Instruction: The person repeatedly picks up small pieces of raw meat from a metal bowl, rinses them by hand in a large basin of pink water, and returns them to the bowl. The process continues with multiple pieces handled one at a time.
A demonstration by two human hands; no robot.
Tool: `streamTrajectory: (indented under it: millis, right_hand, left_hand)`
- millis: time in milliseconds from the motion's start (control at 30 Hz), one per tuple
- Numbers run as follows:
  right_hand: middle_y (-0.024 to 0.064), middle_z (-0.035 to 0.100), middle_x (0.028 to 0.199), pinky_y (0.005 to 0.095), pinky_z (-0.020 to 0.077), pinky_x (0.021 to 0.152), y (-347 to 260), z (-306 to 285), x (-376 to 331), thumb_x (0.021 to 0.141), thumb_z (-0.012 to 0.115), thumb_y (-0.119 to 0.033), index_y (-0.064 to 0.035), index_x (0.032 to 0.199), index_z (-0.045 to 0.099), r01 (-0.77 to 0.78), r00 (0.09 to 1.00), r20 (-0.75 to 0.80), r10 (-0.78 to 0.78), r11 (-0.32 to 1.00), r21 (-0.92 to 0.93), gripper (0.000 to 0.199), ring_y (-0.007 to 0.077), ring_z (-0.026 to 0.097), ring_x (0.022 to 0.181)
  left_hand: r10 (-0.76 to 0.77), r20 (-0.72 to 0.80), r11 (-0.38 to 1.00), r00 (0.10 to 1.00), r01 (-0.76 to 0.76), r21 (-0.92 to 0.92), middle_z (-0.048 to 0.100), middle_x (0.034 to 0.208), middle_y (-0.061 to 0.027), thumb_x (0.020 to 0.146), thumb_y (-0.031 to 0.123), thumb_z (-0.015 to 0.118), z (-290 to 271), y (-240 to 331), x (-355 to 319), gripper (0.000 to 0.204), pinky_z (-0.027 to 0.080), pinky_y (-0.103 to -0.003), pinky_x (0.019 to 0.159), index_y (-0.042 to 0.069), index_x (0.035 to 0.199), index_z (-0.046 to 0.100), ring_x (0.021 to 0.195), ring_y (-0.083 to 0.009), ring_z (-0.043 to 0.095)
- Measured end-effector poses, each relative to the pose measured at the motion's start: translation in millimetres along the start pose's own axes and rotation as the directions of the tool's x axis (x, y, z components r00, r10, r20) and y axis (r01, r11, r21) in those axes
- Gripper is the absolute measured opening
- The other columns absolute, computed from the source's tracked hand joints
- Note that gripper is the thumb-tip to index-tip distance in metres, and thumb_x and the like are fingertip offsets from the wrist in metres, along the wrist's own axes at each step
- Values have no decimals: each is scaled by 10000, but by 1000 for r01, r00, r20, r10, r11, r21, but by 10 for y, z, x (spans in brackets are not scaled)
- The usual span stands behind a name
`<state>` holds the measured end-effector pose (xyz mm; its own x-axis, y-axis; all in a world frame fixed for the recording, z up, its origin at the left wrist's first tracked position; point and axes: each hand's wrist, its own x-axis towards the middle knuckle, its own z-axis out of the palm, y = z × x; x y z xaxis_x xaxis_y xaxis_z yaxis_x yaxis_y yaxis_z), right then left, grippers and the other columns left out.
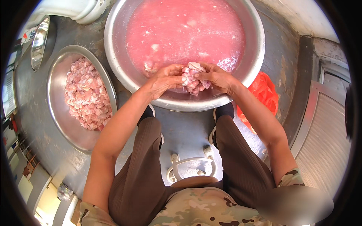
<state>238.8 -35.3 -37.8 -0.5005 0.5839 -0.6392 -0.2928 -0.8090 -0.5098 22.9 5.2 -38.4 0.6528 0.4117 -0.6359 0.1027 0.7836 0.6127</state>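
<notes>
Both my hands hold a clump of raw meat pieces [196, 80], pink with pale skin or fat, over the near rim of a large metal basin [259, 41]. My left hand [166, 80] grips the clump from its left side with bent fingers. On the other side, my right hand [218, 77] has its thumb pressed on the clump, fingers partly hidden behind it. Cloudy pink-red water [184, 30] fills the basin, and a few pale bits show in it near my left hand.
A steel bowl [56, 98] heaped with cut raw meat [86, 94] sits to the left. Behind it leans or stands another metal bowl [39, 43]. A red plastic bag [262, 98] lies right of the basin, near a ridged door [320, 132]. Between my legs is a white-framed stool [192, 162].
</notes>
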Motion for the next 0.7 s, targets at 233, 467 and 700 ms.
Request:
streamTrajectory:
  millis: [233,467,700]
  right_hand:
    - [73,600,965,235,513,572,-68,120,8,823,644,-81,-10,1206,465,22,996,-84,-22,1000,-1,428,122,603,758]
    - [48,587,809,231,459,482,-13,297,70,760,709,-113,-3,1154,495,52,978,-158,-138,889,-455,462,98,536,594]
    - [19,605,745,194,432,408,-99,196,35,843,659,-274,-40,1043,568,-12,985,-170,4,999,-42,320,54,520,516]
  left_hand:
    - [-88,-166,995,982,79,-56,587,1003,-68,903,137,555,-46,-27,54,210,524,-319,749,43,1089,524,888,-162,594]
    - [-152,-69,965,986,133,-226,601,938,-73,917,178,523,-195,-79,130,175,515,-300,743,36,1013,556,844,-163,588]
    - [-25,-28,963,999,17,-268,591,1053,-78,911,182,538,-51,7,-25,282,511,-321,794,37,1151,521,906,-185,600]
